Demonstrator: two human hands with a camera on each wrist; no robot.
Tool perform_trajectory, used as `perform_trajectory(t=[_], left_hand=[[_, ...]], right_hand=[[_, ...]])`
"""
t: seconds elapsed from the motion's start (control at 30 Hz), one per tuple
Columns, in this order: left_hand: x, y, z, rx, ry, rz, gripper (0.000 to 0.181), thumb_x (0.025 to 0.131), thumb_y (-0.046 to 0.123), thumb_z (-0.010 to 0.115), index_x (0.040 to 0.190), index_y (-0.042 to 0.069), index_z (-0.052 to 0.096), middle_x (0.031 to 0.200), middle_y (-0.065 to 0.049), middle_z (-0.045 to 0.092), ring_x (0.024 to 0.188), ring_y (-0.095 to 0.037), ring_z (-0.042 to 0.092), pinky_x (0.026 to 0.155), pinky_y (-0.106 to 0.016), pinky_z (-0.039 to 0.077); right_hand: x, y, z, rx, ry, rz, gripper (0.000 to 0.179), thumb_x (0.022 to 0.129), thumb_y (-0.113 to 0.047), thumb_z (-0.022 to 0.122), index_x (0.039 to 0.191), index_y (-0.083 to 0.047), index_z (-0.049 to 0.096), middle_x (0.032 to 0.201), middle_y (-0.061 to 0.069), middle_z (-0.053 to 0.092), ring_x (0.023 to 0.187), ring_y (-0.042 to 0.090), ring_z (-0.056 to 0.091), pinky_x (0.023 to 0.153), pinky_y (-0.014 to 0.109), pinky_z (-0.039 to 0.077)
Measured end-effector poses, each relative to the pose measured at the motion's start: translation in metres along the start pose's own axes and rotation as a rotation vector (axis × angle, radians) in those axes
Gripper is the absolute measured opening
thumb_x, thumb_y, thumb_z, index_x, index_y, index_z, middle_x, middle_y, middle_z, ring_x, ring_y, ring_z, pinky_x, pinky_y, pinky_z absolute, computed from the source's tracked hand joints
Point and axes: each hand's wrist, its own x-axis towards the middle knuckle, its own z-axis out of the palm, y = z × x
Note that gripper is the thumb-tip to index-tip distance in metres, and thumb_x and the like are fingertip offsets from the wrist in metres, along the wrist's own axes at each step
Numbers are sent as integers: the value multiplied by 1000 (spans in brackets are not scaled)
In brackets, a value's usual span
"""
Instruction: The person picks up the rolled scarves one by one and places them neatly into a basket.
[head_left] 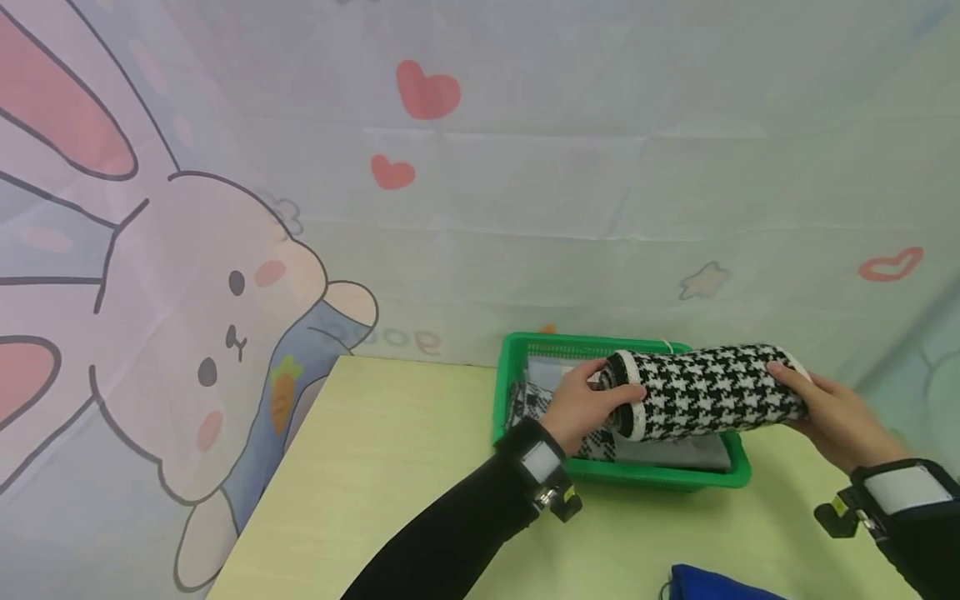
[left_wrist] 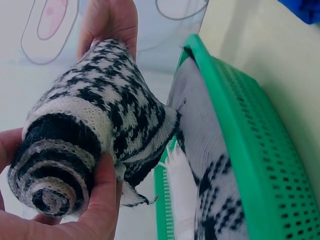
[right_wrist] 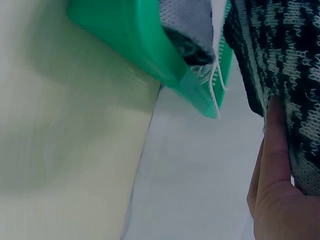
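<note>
A rolled-up black-and-white houndstooth knit (head_left: 712,392) is held above a green basket (head_left: 645,477), tilted slightly up toward its right end. My left hand (head_left: 581,406) grips the left end, thumb on the pale band; the left wrist view shows the spiral end of the roll (left_wrist: 52,192) between thumb and fingers. At the opposite end my right hand (head_left: 840,417) holds the roll, its thumb lying along the knit in the right wrist view. A loose corner of the knit hangs down in the left wrist view. Inside the basket lie grey and black-patterned knits (left_wrist: 200,125).
The basket stands on a pale yellow table (head_left: 405,450), near its back edge. Something blue (head_left: 716,583) lies at the front edge of the head view. A printed cloth (head_left: 525,192) with a rabbit and hearts hangs behind the table. White string (right_wrist: 212,85) hangs at the basket's rim.
</note>
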Motion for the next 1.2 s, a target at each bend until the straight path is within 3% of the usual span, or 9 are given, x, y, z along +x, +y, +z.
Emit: perform_trajectory(t=[0.13, 0.33, 0.47, 0.6, 0.63, 0.73, 0.83, 1.0, 1.2], left_hand=[[4, 2, -8, 14, 10, 3, 73, 98, 29, 80, 162, 16, 48, 136, -11, 63, 84, -17, 62, 93, -54, 57], [12, -4, -22, 35, 38, -6, 76, 97, 30, 81, 163, 16, 46, 144, -14, 59, 112, -25, 67, 102, -49, 57], [17, -6, -31, 44, 49, -17, 77, 98, 30, 80, 164, 17, 44, 149, -17, 56, 116, -29, 66, 102, -48, 56], [22, -8, -40, 38, 60, -30, 79, 98, 31, 79, 166, 17, 42, 161, -15, 48, 121, -30, 64, 108, -52, 52], [24, -9, -42, 39, 64, -32, 79, 98, 31, 79, 166, 17, 41, 163, -15, 47, 122, -31, 64, 110, -54, 51], [30, -13, -49, 26, 78, -44, 81, 97, 30, 80, 166, 17, 42, 163, -15, 47, 121, -33, 67, 113, -59, 49], [36, -17, -56, 26, 83, -44, 81, 96, 29, 80, 166, 15, 41, 162, -17, 49, 115, -33, 71, 109, -57, 53], [41, -16, -66, 11, 78, -50, 82, 97, 28, 78, 167, 14, 39, 163, -18, 46, 125, -37, 68, 105, -51, 57], [49, -18, -74, 30, 88, -60, 83, 96, 31, 78, 167, 16, 39, 169, -16, 38, 134, -39, 60, 105, -51, 54]], right_hand=[[4, -9, 7, -12, 0, -7, 94, 114, -53, 37, 162, 20, 3, 166, 44, 9, 95, -18, 44, 79, 7, 53], [12, -16, 22, 16, 16, 0, 94, 113, -53, 40, 163, 18, 4, 167, 43, 10, 99, -12, 48, 79, 8, 53], [18, -20, 31, 11, 14, 5, 96, 112, -56, 41, 164, 15, 4, 169, 41, 9, 126, 20, 54, 81, 9, 54], [24, -24, 38, 3, 1, 5, 97, 111, -59, 40, 166, 12, 2, 170, 39, 9, 152, 48, 31, 92, 15, 57], [25, -25, 39, 2, -2, 5, 97, 111, -59, 40, 166, 12, 2, 170, 39, 8, 154, 48, 27, 95, 17, 57], [29, -27, 45, 7, -1, -4, 98, 111, -60, 42, 166, 11, 3, 170, 39, 11, 141, 35, 50, 93, 15, 56], [33, -29, 52, 15, 10, -14, 98, 110, -59, 44, 166, 12, 7, 170, 39, 14, 130, 21, 54, 88, 11, 55], [39, -32, 63, 46, 27, -13, 97, 110, -59, 45, 167, 10, 7, 171, 37, 14, 150, 41, 38, 84, 9, 54], [45, -34, 71, 73, 47, -6, 99, 108, -61, 49, 168, 8, 12, 170, 36, 17, 130, 23, 53, 82, 10, 54]])
